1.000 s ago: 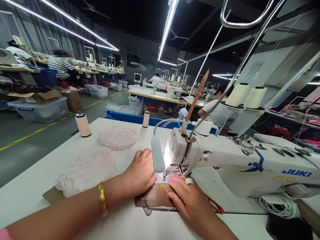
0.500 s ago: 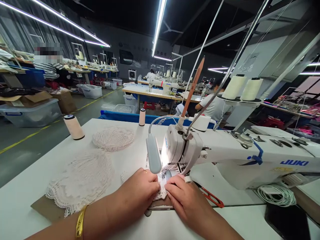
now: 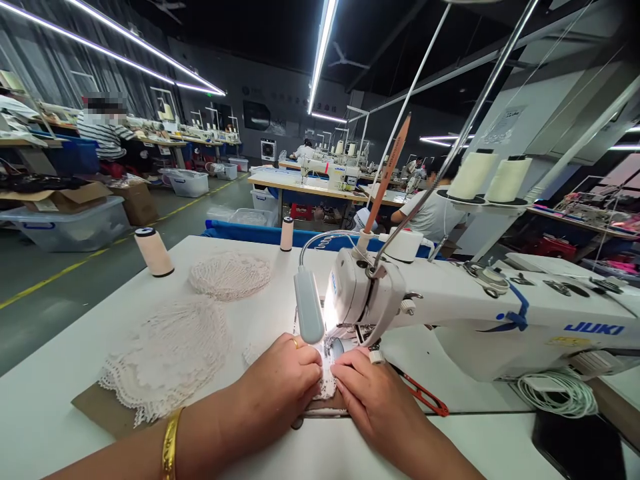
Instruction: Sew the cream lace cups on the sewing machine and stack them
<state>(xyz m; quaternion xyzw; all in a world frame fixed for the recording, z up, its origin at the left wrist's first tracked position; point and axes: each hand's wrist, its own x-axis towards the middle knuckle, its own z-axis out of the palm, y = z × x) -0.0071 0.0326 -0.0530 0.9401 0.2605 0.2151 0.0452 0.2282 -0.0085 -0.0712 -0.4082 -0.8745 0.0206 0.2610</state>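
A strip of white lace [image 3: 327,381] lies under the needle area of a white sewing machine [image 3: 450,287], lit by a small lamp [image 3: 309,307]. My left hand [image 3: 285,373] is closed on the lace's left edge, its fingers curled. On the other edge, my right hand [image 3: 373,387] pinches the lace with thumb and forefinger, close to the presser foot. The fingertips partly cover the lace. Left of my hands lie a large lace pile [image 3: 165,353] and a smaller lace pile [image 3: 230,275]. Orange-handled thread snips [image 3: 425,395] rest right of my right hand.
Thread spools stand at the table's back: a peach cone [image 3: 153,252] and a smaller peach spool [image 3: 287,235]. A pencil [image 3: 390,173] sticks up from the machine head. Coiled white cable [image 3: 555,393] and a dark flat object [image 3: 575,443] lie at right. Other people work behind.
The view has shifted slightly, so the surroundings appear a little farther right. Both hands keep their hold on the lace, in nearly the same place by the presser foot.
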